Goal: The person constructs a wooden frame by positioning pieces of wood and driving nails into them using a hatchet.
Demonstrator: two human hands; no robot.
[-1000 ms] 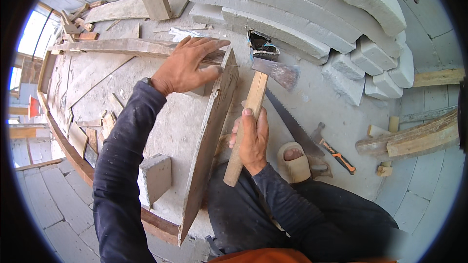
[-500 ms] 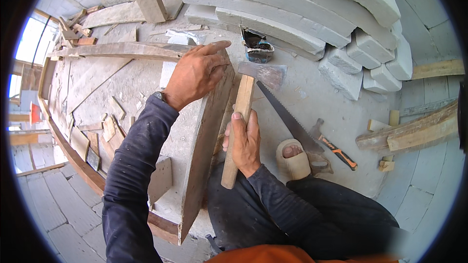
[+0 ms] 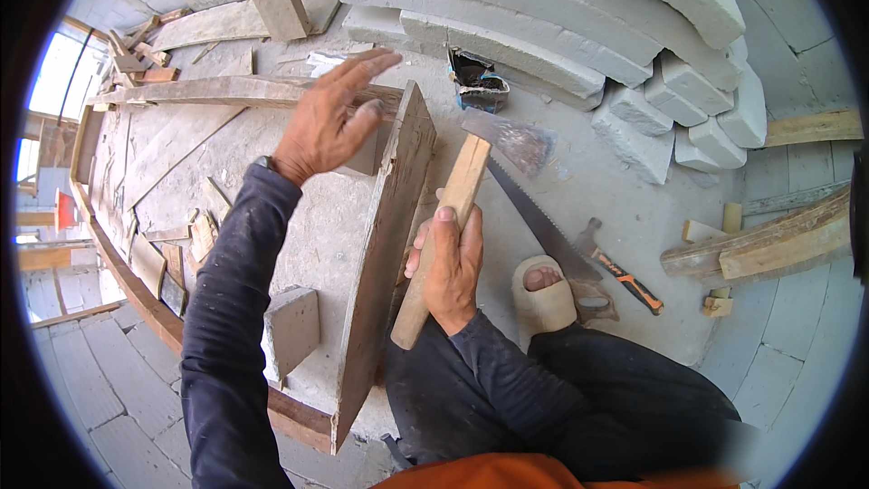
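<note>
My left hand [image 3: 328, 118], fingers spread and nothing in it, hovers near the far corner of a wooden frame. Just right of it stands the end of an upright board [image 3: 389, 254], which runs back toward me; it meets the far rail [image 3: 204, 92] near that corner. In my right hand [image 3: 450, 263] is a hatchet [image 3: 468, 172], gripped partway along its wooden handle. Its broad metal blade [image 3: 520, 142] points away and to the right, above the floor. A pale block [image 3: 294, 330] stands inside the frame beside the board.
A handsaw [image 3: 543, 222] and a hammer [image 3: 625, 281] lie right of the hatchet, by my sandalled foot [image 3: 543, 294]. Ahead are an open box [image 3: 478, 81] with dark contents and stacked pale blocks [image 3: 534, 23]. Wood scraps [image 3: 204, 235] litter the frame's left side.
My left hand has come off the upright board's far end and moved left, its fingers spreading. The hatchet has tilted, its head shifting right and its handle end left.
</note>
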